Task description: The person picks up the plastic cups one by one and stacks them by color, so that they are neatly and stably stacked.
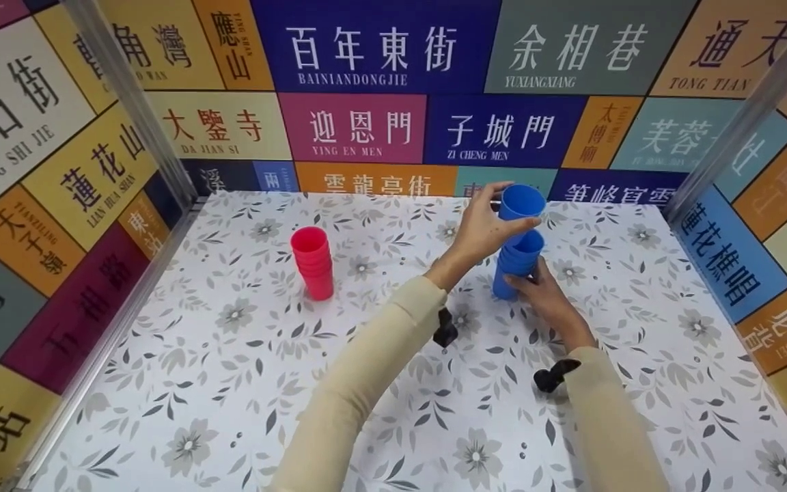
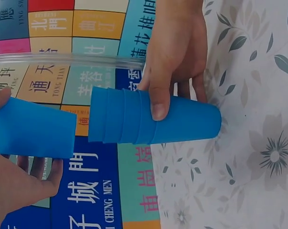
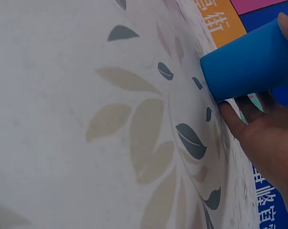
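A single blue plastic cup (image 1: 523, 202) is held mouth-up by my left hand (image 1: 481, 229), its thumb and fingers around the sides. Directly below, apart from that cup in the left wrist view, stands a stack of several nested blue cups (image 2: 122, 117). Low on this stack, my right hand (image 1: 549, 294) grips it with the thumb at one side and fingers at the other. The right wrist view shows only the stack's lower cup (image 3: 249, 64) and part of the hand, with the cup's base at the tabletop. To the left, a stack of nested red cups (image 1: 313, 266) stands upright, touched by neither hand.
A white tablecloth (image 1: 229, 383) with grey flowers and leaves covers the table. Panels with street-name signs (image 1: 373, 48) rise behind it and on both sides. Clear strips (image 1: 141, 102) run along the panel corners. Black wrist devices (image 1: 557, 374) sit at the sleeves.
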`<state>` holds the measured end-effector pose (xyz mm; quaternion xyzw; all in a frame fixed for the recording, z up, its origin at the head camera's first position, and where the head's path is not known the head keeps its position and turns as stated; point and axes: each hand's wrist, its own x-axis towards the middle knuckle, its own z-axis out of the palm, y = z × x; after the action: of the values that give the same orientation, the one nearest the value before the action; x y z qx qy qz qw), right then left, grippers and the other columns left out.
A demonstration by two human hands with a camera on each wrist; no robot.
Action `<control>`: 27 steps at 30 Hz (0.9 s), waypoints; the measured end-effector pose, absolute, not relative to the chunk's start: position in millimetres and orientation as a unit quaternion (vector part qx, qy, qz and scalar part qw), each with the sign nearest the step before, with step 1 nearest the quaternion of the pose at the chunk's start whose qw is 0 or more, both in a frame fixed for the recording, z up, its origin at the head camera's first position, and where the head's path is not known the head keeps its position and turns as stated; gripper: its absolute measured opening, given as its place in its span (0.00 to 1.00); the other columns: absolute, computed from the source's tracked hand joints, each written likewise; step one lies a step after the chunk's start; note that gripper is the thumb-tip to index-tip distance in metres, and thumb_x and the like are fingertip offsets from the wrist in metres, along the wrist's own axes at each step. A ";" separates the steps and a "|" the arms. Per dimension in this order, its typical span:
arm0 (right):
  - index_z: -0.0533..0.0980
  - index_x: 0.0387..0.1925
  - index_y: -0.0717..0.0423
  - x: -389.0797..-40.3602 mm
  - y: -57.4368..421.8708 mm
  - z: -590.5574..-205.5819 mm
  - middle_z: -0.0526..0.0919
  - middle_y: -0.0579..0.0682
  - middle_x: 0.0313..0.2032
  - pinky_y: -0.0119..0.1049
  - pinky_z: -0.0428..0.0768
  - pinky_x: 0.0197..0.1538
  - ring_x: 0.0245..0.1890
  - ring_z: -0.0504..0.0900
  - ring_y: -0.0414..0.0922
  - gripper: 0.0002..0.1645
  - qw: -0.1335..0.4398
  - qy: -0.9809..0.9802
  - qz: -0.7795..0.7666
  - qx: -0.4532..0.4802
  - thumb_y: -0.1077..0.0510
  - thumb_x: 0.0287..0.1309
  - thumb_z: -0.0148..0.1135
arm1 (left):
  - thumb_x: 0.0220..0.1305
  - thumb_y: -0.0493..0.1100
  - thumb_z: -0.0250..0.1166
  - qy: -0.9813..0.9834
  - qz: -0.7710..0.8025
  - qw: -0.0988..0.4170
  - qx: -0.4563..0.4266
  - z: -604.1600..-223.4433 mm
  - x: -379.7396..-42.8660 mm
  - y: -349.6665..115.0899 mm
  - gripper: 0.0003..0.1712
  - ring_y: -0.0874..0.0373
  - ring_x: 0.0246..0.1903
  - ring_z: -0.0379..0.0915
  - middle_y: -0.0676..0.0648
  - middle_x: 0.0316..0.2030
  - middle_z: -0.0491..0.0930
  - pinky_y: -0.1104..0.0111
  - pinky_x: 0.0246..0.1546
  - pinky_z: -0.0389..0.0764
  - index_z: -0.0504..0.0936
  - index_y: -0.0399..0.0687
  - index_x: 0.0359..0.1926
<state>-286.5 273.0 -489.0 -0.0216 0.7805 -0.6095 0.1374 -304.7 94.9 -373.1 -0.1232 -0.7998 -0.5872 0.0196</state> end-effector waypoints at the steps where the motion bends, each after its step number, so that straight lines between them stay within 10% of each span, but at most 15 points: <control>1: 0.30 0.80 0.43 -285.6 272.6 -488.6 0.36 0.57 0.81 0.61 0.48 0.78 0.81 0.37 0.58 0.61 0.136 0.781 -0.609 -0.018 0.42 0.66 0.62 | 0.54 0.54 0.77 -0.799 -0.588 0.019 -0.124 -373.3 -304.4 95.4 0.43 0.54 0.63 0.72 0.47 0.64 0.73 0.59 0.61 0.79 0.69 0.56 0.69; 27: 0.23 0.78 0.37 -294.6 281.1 -503.9 0.30 0.55 0.80 0.63 0.44 0.78 0.81 0.35 0.58 0.62 0.147 0.803 -0.577 -0.022 0.37 0.67 0.58 | 0.55 0.48 0.77 -0.791 -0.595 -0.012 -0.140 -396.7 -311.0 113.2 0.46 0.55 0.67 0.69 0.49 0.66 0.74 0.64 0.65 0.76 0.66 0.56 0.73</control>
<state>-294.6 281.1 -503.9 -0.0222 0.8032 -0.5768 0.1473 -311.0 113.2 -396.7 -0.1404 -0.7914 -0.5949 -0.0124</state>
